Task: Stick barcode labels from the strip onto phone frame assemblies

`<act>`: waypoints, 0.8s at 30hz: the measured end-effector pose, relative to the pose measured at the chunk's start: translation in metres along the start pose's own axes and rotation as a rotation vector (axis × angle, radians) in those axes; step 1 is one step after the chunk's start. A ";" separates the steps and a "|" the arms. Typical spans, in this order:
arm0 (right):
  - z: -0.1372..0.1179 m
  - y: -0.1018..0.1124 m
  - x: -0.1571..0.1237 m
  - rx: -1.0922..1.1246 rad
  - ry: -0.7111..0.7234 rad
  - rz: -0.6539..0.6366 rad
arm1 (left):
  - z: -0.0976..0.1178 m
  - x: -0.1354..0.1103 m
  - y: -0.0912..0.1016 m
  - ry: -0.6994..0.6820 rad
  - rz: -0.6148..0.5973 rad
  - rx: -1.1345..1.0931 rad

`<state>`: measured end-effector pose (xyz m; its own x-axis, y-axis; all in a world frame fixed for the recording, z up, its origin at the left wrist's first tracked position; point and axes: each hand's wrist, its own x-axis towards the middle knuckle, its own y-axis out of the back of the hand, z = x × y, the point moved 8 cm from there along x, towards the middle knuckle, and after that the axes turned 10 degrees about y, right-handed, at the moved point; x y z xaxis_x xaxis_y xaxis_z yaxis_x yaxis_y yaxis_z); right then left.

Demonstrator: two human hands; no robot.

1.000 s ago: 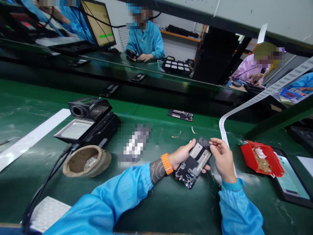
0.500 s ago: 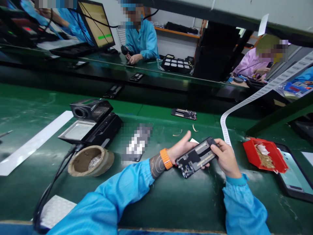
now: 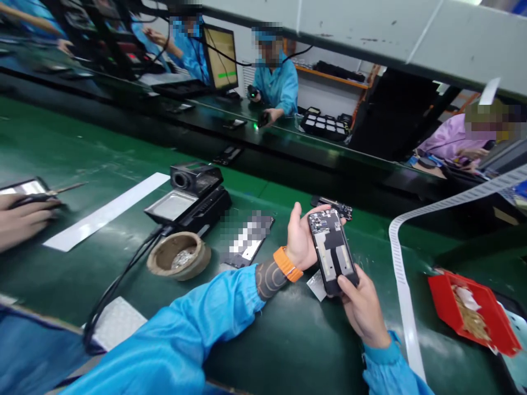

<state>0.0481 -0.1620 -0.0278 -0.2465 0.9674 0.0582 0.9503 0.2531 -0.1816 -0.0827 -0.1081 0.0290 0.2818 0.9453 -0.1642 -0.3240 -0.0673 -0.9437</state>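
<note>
A smartphone with its back cover off (image 3: 335, 249) is held above the bench, its circuit board end tilted up and away from me. My right hand (image 3: 364, 307) grips the lower end, thumb on top. Behind the upper part lie the fingers of my left hand (image 3: 302, 236), which supports it with the thumb raised clear. Under the phone's lower end lies a small pale sheet (image 3: 317, 285). Another opened phone (image 3: 343, 208) rests just beyond my left hand. To the left lies a partly blurred phone (image 3: 253, 241).
Left of my arm are a black soldering-station-like unit (image 3: 193, 197) with cables and a clay bowl (image 3: 179, 255). A red bin (image 3: 473, 312) and a label strip (image 3: 397, 258) stand right. A co-worker's hand (image 3: 24, 216) holds a thin tool at far left. Other workers sit opposite.
The phone has turned, its board end swinging from lower left to the top. My right hand has moved to its bottom end. The view has shifted left, and a co-worker's hand now shows.
</note>
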 end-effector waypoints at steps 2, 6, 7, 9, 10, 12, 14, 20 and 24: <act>0.000 -0.007 -0.003 -0.068 -0.018 -0.117 | 0.001 0.002 0.000 0.036 -0.029 0.066; 0.001 -0.010 -0.001 -0.177 -0.027 -0.216 | -0.006 0.009 0.005 0.148 -0.080 0.118; 0.001 -0.009 0.001 -0.193 -0.026 -0.206 | -0.007 0.010 0.005 0.157 -0.092 0.123; 0.001 -0.008 0.004 -0.214 -0.024 -0.194 | -0.007 0.011 0.005 0.166 -0.123 0.132; 0.001 -0.008 0.005 -0.219 -0.022 -0.194 | -0.007 0.011 0.004 0.166 -0.140 0.138; 0.002 -0.007 0.006 -0.222 -0.019 -0.202 | -0.007 0.012 0.002 0.161 -0.161 0.153; 0.003 -0.005 0.006 -0.210 -0.021 -0.204 | -0.005 0.012 0.002 0.149 -0.155 0.163; 0.009 0.011 0.010 -0.195 -0.050 -0.156 | 0.001 0.016 0.011 0.156 -0.056 0.235; -0.001 0.037 0.015 -0.128 0.007 0.053 | 0.015 0.022 0.021 0.072 0.056 0.437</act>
<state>0.0801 -0.1377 -0.0328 -0.1948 0.9791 0.0587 0.9785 0.1981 -0.0574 -0.0970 -0.0840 0.0097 0.3107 0.9182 -0.2457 -0.6872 0.0384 -0.7255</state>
